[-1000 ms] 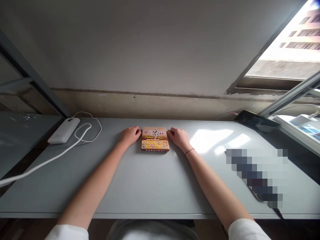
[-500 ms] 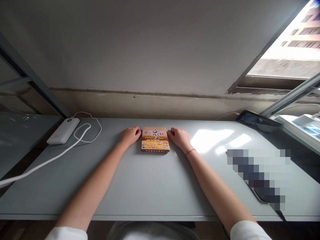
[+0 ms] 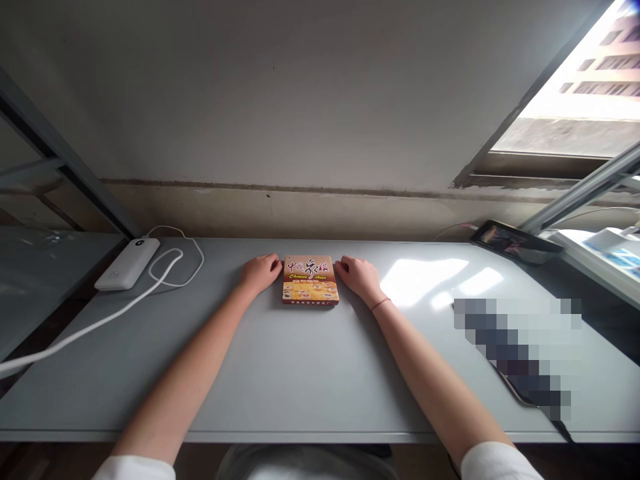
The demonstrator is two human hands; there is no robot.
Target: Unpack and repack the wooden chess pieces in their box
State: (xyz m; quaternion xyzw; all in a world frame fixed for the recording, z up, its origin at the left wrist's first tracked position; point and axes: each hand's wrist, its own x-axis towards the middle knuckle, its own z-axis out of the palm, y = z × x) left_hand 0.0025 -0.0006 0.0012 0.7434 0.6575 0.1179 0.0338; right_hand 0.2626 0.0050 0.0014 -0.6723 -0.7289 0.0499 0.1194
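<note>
A Chinese chess box (image 3: 311, 281), orange and brown with printed lettering, lies flat on the grey table between my two hands. My left hand (image 3: 261, 271) rests curled into a loose fist just left of it. On the other side my right hand (image 3: 359, 275), with a thin red string on the wrist, is curled the same way. Both hands sit close by the box's upper sides; whether the knuckles touch it I cannot tell. I see nothing held in either hand.
A white power bank (image 3: 127, 264) with a white cable (image 3: 100, 323) is at the left. A phone (image 3: 516, 242) leans against the right frame at the back. A pixelated dark object (image 3: 520, 363) lies on the right of the table (image 3: 300, 380). A wall stands behind.
The picture on the leaning phone's screen has changed. My hands and the chess box stay where they were.
</note>
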